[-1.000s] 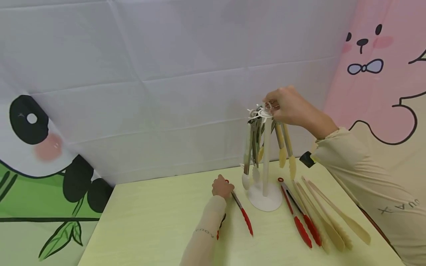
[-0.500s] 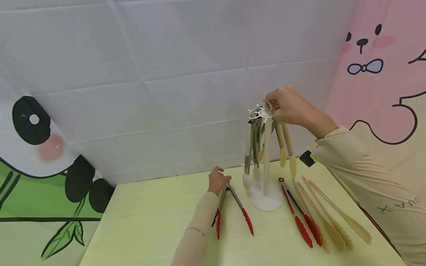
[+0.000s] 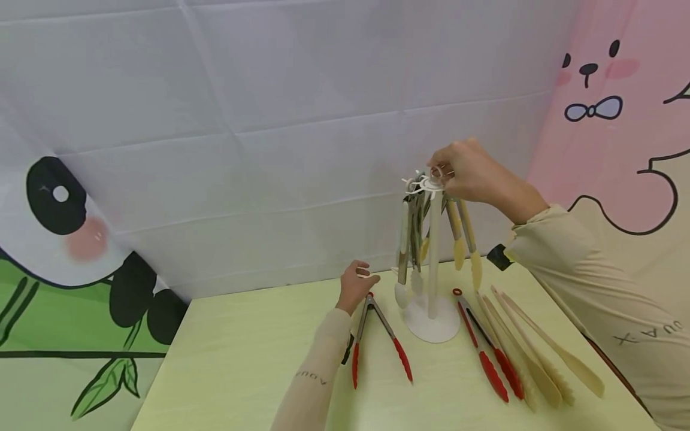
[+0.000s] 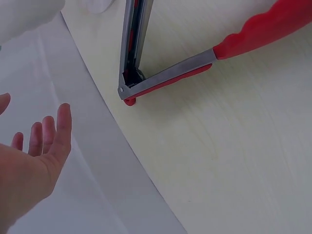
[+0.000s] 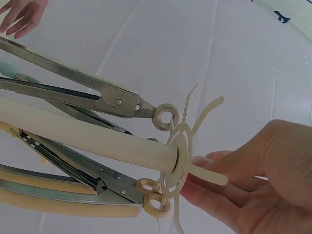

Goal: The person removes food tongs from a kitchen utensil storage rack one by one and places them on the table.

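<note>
My left hand (image 3: 356, 288) hovers just behind the top end of a pair of red-tipped tongs (image 3: 370, 304), fingers loosely bent and holding nothing. Those tongs lie on the table with their arms spread in a V. In the left wrist view, the hand (image 4: 29, 170) is apart from the tongs (image 4: 165, 74). My right hand (image 3: 474, 172) pinches the top of a white hanging rack (image 3: 433, 269). Tongs with yellow tips (image 3: 466, 230) and tongs with whitish tips (image 3: 403, 248) hang from its hooks. In the right wrist view, their rings loop over the hooked disc (image 5: 181, 141).
Right of the rack base, another pair of red-tipped tongs (image 3: 487, 350) lies on the table (image 3: 242, 359). Several pale wooden-looking utensils (image 3: 566, 359) lie beside it. A light cloth backdrop (image 3: 302, 179) stands behind the table.
My left hand has come off the red-tipped tongs, moving back and up from their top end; the tongs stay spread on the table. The right hand stays at the rack's top.
</note>
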Available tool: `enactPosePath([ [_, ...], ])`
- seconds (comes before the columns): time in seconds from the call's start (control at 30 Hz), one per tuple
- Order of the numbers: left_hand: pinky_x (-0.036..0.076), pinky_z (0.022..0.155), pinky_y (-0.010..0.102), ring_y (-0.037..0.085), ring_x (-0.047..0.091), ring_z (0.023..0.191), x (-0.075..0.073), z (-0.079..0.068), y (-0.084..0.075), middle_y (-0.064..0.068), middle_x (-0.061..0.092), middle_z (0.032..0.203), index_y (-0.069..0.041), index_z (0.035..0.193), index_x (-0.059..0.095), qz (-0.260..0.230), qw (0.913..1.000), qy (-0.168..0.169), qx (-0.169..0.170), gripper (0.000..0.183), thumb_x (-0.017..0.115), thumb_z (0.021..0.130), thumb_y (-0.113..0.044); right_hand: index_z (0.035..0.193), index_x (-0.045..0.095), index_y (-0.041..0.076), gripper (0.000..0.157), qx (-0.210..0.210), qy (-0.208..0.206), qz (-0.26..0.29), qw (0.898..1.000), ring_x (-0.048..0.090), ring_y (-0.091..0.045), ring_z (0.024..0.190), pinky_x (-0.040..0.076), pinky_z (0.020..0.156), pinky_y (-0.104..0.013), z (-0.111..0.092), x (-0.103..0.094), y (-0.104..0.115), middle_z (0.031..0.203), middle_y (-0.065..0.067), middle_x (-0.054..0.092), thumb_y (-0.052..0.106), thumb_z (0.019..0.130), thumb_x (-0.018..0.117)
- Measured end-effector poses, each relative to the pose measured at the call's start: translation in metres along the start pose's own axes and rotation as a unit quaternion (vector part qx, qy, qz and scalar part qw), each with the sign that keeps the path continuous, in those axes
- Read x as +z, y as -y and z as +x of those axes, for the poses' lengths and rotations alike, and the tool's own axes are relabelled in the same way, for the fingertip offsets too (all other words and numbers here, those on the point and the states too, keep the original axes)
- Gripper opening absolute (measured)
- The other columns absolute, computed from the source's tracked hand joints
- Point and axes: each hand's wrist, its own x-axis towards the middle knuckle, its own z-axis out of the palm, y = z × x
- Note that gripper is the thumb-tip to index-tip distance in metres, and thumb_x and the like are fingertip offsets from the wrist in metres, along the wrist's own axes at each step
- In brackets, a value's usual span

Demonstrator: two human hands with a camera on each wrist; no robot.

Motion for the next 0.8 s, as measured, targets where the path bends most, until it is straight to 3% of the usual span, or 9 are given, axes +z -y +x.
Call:
enactPosePath([
  [0.43,0.054,0.071,0.042,0.032,0.062,0.091,-0.011,-0.002,-0.02,0.014,0.061,0.105,-0.007,0.114,0.059,-0.101,0.9942,-0.01,0.034,0.034,0.072,0.084,-0.015,0.093,0.069,-0.006,0.041,-0.008,-0.007,-0.001,1.0,0.046,-0.021,0.066,0.037,0.062,-0.035,0.001,0.001,-0.002,0.078,-0.013,0.063,-0.018,0.068,0.04],
  [0.63,0.054,0.075,0.043,0.021,0.061,0.091,-0.013,-0.001,-0.032,0.01,0.061,0.106,-0.01,0.116,0.059,-0.123,0.9913,-0.002,0.046,0.035,0.072,0.084,-0.015,0.097,0.069,-0.006,0.041,-0.001,-0.001,0.005,1.0,0.048,-0.022,0.068,0.038,0.062,-0.035,0.0,0.0,-0.001,0.083,-0.015,0.066,-0.018,0.069,0.042],
  [0.8,0.053,0.077,0.046,0.024,0.061,0.094,-0.017,-0.004,-0.049,0.016,0.06,0.11,-0.004,0.118,0.057,-0.139,0.989,0.019,0.049,0.036,0.071,0.085,-0.01,0.096,0.069,-0.005,0.04,-0.002,-0.003,0.003,1.0,0.047,-0.021,0.067,0.037,0.062,-0.035,0.0,-0.001,-0.001,0.08,-0.013,0.065,-0.019,0.07,0.042],
])
